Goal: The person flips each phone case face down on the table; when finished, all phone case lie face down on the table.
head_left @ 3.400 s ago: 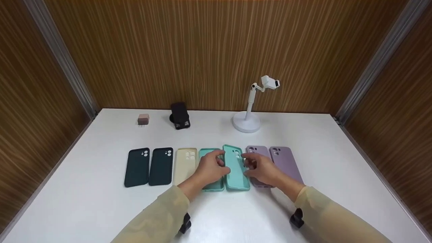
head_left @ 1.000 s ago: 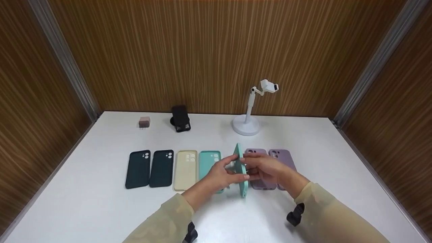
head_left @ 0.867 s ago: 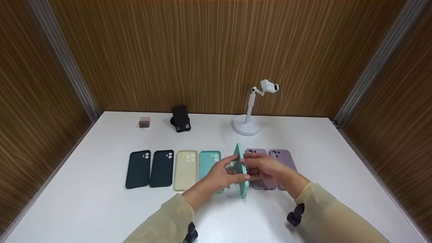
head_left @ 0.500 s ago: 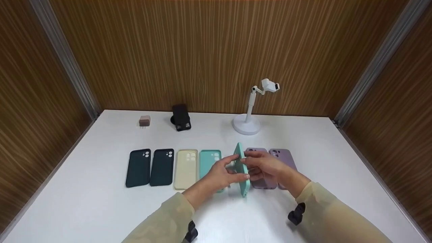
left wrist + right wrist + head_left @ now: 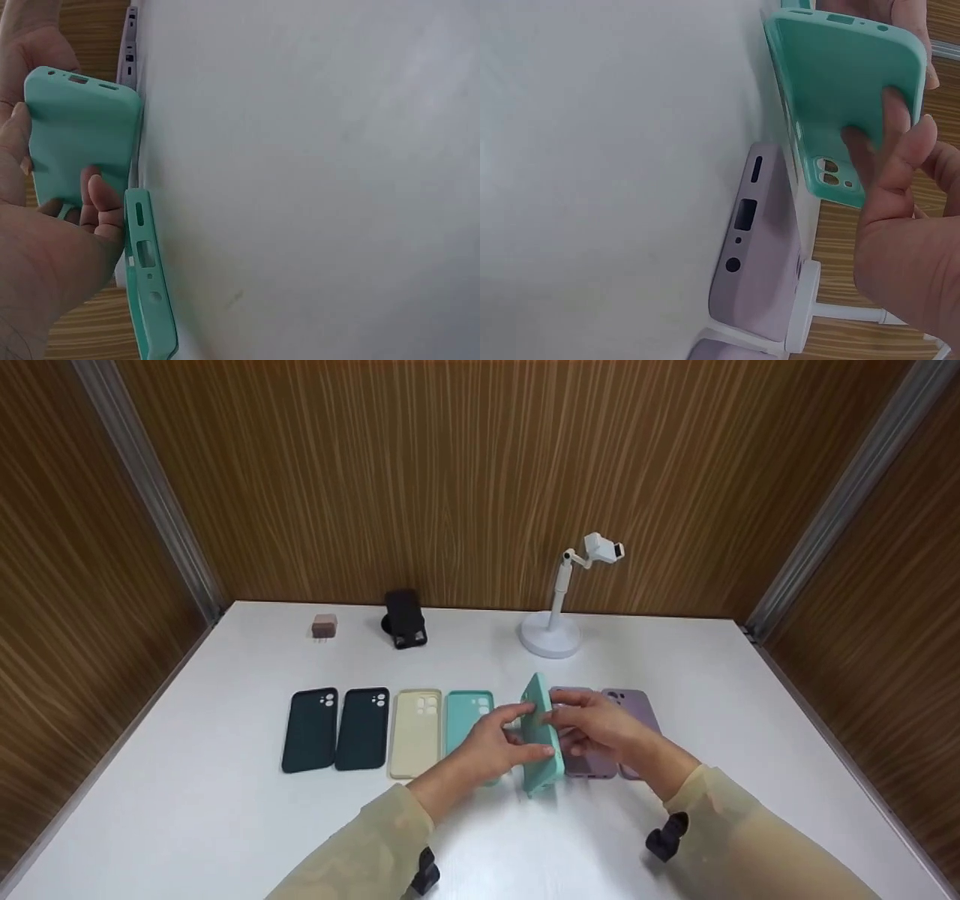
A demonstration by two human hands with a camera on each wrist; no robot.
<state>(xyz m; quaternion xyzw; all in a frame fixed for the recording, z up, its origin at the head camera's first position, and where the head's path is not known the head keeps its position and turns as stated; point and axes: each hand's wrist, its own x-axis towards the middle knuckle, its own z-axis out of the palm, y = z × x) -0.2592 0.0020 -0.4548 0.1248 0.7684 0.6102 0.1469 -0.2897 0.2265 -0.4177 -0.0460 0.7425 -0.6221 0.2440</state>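
Note:
A teal phone case (image 5: pixel 540 742) is held up on edge over the row of cases. My left hand (image 5: pixel 491 746) grips it, thumb across its near rim and index finger at its upper part. In the left wrist view its smooth back (image 5: pixel 82 127) and bottom port holes show. My right hand (image 5: pixel 600 727) is on the other side, bent fingers touching the hollow inside, as the right wrist view shows; its thumb stands off the case. Another teal case (image 5: pixel 459 720) lies flat under my left hand, and two purple cases (image 5: pixel 637 709) lie partly hidden beneath my right hand.
On the left of the row lie two dark green cases (image 5: pixel 310 735) and a cream case (image 5: pixel 415 739). Behind stand a black phone on a stand (image 5: pixel 406 619), a pink plug adapter (image 5: pixel 324 625) and a white camera stand (image 5: pixel 551 634). Wood-grain panels enclose the white table (image 5: pixel 187 802).
The teal case was lifted from a leaning position and stood on edge. In the last half second it turned slightly, and my right hand slid a little to the right.

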